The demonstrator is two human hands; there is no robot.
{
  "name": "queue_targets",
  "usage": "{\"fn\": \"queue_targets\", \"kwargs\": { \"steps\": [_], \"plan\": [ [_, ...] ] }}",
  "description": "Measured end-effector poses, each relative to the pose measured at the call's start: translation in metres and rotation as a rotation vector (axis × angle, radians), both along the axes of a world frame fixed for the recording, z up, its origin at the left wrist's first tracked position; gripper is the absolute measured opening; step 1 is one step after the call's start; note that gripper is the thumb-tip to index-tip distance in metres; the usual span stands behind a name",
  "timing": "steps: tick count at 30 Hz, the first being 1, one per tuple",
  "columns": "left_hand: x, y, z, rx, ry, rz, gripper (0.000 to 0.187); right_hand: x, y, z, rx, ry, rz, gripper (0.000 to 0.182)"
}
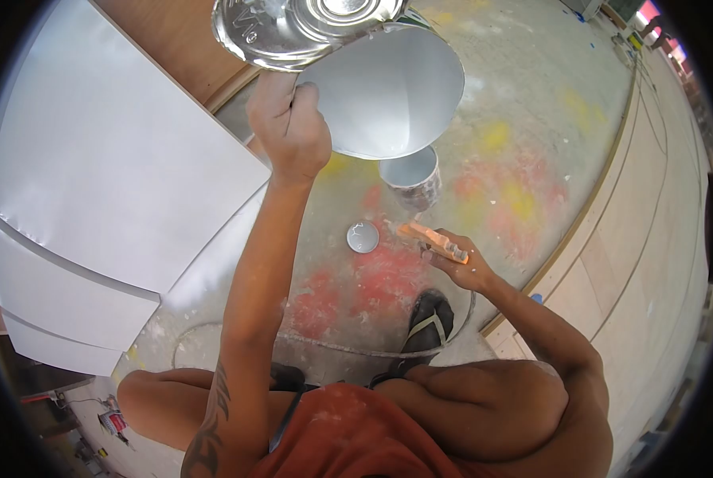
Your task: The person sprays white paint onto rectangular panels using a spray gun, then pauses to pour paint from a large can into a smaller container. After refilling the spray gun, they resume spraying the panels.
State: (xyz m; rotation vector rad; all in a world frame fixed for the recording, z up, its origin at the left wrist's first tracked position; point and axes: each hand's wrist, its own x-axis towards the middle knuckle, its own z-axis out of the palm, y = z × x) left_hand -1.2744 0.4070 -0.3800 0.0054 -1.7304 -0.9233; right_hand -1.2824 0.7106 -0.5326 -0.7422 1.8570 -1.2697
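My left hand point(289, 131) is raised and closed on a large metal paint can point(388, 95), held by its rim beside the bent-up lid. The can is tipped so its pale, coated inside faces me, and the shiny lid point(308, 32) stands folded open above my fist. Below it on the floor stands a smaller paint-smeared can point(412, 179) with a pale inside. My right hand point(464, 263) is wrapped round an orange, paint-smeared tool point(434, 241), whose exact kind I cannot tell. Just left of that tool, a small round tin point(363, 237) with a grey top sits on the floor.
Large white panels point(125, 151) lie at the left beside a brown board point(177, 48). Light wooden boards point(611, 263) run along the right. A hose point(324, 346) curves across the floor by my sandalled foot point(430, 323). Red and yellow paint marks the concrete floor point(452, 80).
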Motion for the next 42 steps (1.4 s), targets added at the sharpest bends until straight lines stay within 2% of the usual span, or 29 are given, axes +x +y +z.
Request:
{"fn": "queue_targets", "kwargs": {
  "steps": [1,3,7,12,16,19,24,33,40,42],
  "plan": [
    [0.0,-0.001,0.001,0.002,-0.001,-0.001,0.033,0.0,-0.002,0.001,0.002,-0.001,-0.001,0.032],
    [0.0,0.0,0.005,-0.151,0.07,0.032,0.032,0.001,-0.003,0.001,-0.004,-0.039,-0.003,0.034],
    [0.008,0.006,0.011,-0.168,0.026,0.071,0.031,0.0,-0.004,0.002,-0.006,-0.019,0.031,0.035],
    [0.004,0.005,0.014,-0.211,0.154,0.024,0.029,0.0,-0.006,0.004,-0.038,-0.023,0.046,0.034],
    [0.004,0.005,0.017,-0.219,0.153,0.067,0.029,0.001,-0.008,0.01,-0.014,-0.037,0.042,0.033],
    [0.005,0.003,0.018,-0.205,0.12,0.068,0.031,0.001,-0.009,0.012,-0.022,-0.031,0.047,0.022],
    [0.003,-0.002,0.019,-0.3,0.213,0.107,0.032,0.002,-0.007,0.004,-0.048,-0.049,0.053,0.029],
    [0.007,-0.001,0.023,-0.323,0.211,0.133,0.031,0.003,-0.008,0.009,-0.077,-0.076,0.058,0.032],
    [0.002,0.0,0.02,-0.332,0.294,0.132,0.028,0.001,-0.009,0.012,-0.067,-0.019,0.083,0.026],
    [0.003,-0.001,0.02,-0.334,0.284,0.145,0.027,0.001,-0.009,0.01,-0.085,-0.04,0.077,0.033]
  ]
}}
